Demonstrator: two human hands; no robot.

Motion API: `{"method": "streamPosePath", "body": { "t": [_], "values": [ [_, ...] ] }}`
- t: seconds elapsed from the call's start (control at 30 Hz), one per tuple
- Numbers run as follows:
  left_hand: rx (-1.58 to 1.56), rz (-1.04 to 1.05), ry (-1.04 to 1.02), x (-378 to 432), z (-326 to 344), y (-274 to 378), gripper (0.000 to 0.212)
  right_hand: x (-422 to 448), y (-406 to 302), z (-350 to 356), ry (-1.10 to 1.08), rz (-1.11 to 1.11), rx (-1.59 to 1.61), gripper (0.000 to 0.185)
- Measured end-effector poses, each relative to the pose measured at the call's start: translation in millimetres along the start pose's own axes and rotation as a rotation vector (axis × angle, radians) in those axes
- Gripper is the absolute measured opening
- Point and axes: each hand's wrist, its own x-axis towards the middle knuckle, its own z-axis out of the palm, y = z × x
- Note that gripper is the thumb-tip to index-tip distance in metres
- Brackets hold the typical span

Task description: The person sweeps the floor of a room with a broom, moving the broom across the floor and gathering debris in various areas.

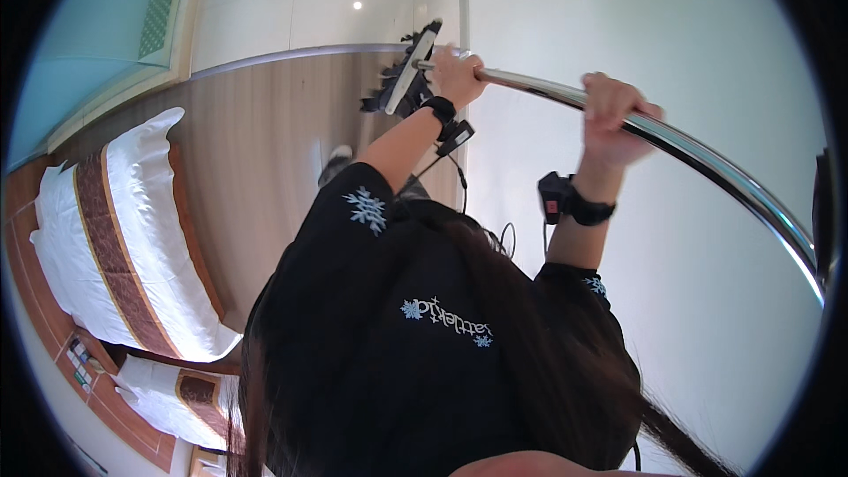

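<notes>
My left hand (pixel 458 78) grips the lower part of a shiny metal mop handle (pixel 533 86), close in view to the mop head. Higher up the same handle, my right hand (pixel 613 112) is closed around it, slightly blurred. Past my left hand is the mop head, a pale flat bar (pixel 409 73) with dark fringe strips (pixel 384 89) on both sides. It appears over the wood-look floor (pixel 265 146), near the strip bordering the pale tiles. The handle's upper end runs off toward the right rim. Black straps with small cabled devices circle both wrists.
A pale wall (pixel 702 53) rises close on my right. Two beds with white bedding (pixel 149 212) and brown runners stand to the left. Ahead are pale floor tiles (pixel 252 20) and, at upper left, a glass panel (pixel 73 79). My shoe (pixel 338 158) shows below my left arm.
</notes>
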Motion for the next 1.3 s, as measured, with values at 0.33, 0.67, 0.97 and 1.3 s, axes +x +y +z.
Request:
{"method": "streamPosePath", "body": {
  "t": [0.33, 0.67, 0.97, 1.3],
  "values": [
    [-0.315, 0.394, 0.229, 34.1, -32.1, 81.5, 0.023, -45.3, -80.2, -3.0, -0.034, -0.309, -0.047, 0.040],
    [-0.138, 0.247, -0.471, 35.0, -30.3, 31.5, 0.009, -10.2, -19.9, -6.6, 0.443, 0.008, 0.164, 0.048],
    [-0.261, 0.309, -0.884, -3.8, -54.4, 16.7, 0.020, -53.2, -28.9, 15.2, 0.319, 0.088, 0.099, 0.048],
    [-0.138, 0.278, -0.746, 34.8, -127.8, 164.3, 0.024, 54.7, -190.7, -33.3, 0.005, 0.106, 0.151, 0.047]
  ]
}}
